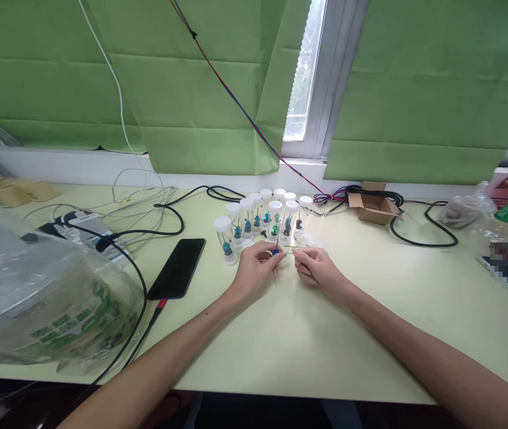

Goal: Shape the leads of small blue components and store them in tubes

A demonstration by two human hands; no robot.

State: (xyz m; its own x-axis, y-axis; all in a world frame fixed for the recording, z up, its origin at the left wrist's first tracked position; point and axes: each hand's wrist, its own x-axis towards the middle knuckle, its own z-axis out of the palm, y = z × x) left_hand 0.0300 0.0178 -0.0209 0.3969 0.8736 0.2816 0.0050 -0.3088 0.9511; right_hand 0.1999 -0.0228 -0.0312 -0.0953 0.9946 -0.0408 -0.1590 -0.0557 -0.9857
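Note:
Near the middle of the table, my left hand (260, 262) pinches a small dark-blue piece (275, 252) with a thin dark stem standing up from it. To its right my right hand (315, 266) is closed, thumb against fingers, on the end of a thin wire (290, 247) that reaches toward the blue piece. Whether the wire touches the piece I cannot tell. Just beyond both hands stand several clear tubes (247, 215) with white caps, holding small teal, green or dark pieces on stems. The nearest-left tube (224, 241) stands beside my left hand.
A black phone (176, 268) with a red-tipped cable lies to the left. A large clear plastic bag (48, 298) fills the left side, near a power strip (95, 229) and tangled cables. An open cardboard box (374, 205) and black cable (428, 243) lie at the back right.

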